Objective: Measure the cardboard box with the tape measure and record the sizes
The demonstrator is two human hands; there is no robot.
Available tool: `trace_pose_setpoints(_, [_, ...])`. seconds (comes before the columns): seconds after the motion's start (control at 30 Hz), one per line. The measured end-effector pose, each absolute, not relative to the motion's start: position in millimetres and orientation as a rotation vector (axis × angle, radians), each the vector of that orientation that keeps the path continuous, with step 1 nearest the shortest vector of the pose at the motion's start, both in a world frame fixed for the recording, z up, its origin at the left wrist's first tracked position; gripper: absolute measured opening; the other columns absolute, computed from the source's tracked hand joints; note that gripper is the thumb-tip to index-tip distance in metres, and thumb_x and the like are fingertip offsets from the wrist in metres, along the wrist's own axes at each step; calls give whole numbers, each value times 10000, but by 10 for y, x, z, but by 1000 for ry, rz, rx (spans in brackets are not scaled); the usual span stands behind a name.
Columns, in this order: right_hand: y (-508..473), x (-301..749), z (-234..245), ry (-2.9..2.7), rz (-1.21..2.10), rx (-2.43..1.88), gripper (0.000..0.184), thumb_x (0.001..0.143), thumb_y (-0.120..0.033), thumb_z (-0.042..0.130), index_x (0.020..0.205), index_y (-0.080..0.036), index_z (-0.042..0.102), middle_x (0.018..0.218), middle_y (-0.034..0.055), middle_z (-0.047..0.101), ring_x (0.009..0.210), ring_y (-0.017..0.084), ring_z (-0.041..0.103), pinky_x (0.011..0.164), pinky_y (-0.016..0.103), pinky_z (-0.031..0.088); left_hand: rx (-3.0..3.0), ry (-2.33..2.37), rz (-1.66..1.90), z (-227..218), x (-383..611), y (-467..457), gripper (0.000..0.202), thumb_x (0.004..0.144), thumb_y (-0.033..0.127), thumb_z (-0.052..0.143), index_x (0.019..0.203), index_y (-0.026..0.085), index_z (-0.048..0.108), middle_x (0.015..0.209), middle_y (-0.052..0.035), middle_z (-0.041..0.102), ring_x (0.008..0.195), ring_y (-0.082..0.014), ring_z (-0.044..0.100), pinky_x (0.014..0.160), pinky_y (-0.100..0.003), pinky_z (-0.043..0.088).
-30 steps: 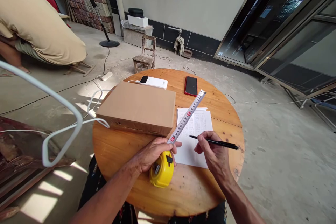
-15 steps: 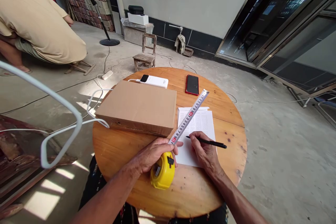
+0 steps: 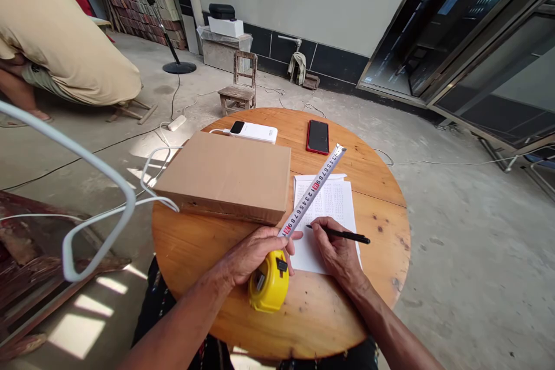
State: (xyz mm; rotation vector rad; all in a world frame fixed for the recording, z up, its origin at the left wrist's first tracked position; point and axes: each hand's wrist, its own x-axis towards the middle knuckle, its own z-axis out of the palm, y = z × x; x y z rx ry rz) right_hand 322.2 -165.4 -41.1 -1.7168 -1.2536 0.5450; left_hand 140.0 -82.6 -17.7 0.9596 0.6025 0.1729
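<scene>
My left hand point(image 3: 255, 251) grips a yellow tape measure point(image 3: 271, 283), its thumb on the blade near the 20 mark. The metal blade slants up and right across the upper left of a sheet of paper point(image 3: 299, 254) covered in small rows of marks. In my right hand point(image 3: 336, 248) a black pen point(image 3: 351, 236) is pinched, its tip close to the paper's lower blank part; whether it touches I cannot tell. Left of the paper lies a closed cardboard box point(image 3: 229, 173), just beyond my left hand.
The round wooden table point(image 3: 381, 225) also bears a white power bank point(image 3: 255, 132) with a cable and a red-edged phone point(image 3: 318, 136). A white looped tube point(image 3: 99, 150) crosses the left foreground. Beyond stand a small wooden chair point(image 3: 238, 92) and a crouching person point(image 3: 69, 40).
The view has shifted very slightly. Both hands, the tape measure and the pen keep nearly the same places.
</scene>
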Motion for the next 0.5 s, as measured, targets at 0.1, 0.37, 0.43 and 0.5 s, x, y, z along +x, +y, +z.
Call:
trace_pose_setpoints(0.1, [-1647, 3219, -398, -1265, 535, -1728, 181, 864, -293, 494, 802, -161, 602, 655, 5, 553, 553, 107, 430, 495, 224, 359, 954, 605, 177, -171, 1401, -827, 232, 758, 373, 571, 755, 149, 631, 713, -94, 734, 750, -245, 695, 826, -339, 452])
trace_pose_setpoints(0.37, [-1637, 3207, -382, -1276, 527, -1759, 196, 861, -307, 491, 803, -162, 609, 653, 8, 557, 540, 109, 434, 476, 227, 350, 952, 608, 186, -156, 1398, -833, 236, 760, 378, 564, 748, 154, 636, 646, -83, 721, 782, -257, 691, 791, -326, 463])
trace_pose_setpoints(0.43, [-1636, 3206, -384, -1278, 531, -1763, 200, 861, -313, 489, 803, -164, 610, 645, 6, 553, 533, 110, 432, 470, 227, 345, 952, 610, 181, -152, 1399, -833, 235, 758, 379, 566, 746, 155, 635, 644, -81, 719, 789, -261, 691, 779, -324, 465])
trace_pose_setpoints(0.5, [-1634, 3205, -384, -1280, 537, -1761, 197, 861, -312, 490, 803, -165, 609, 643, 5, 550, 532, 109, 431, 470, 226, 345, 954, 611, 178, -149, 1400, -833, 226, 765, 369, 562, 749, 156, 635, 637, -75, 715, 785, -260, 692, 775, -322, 466])
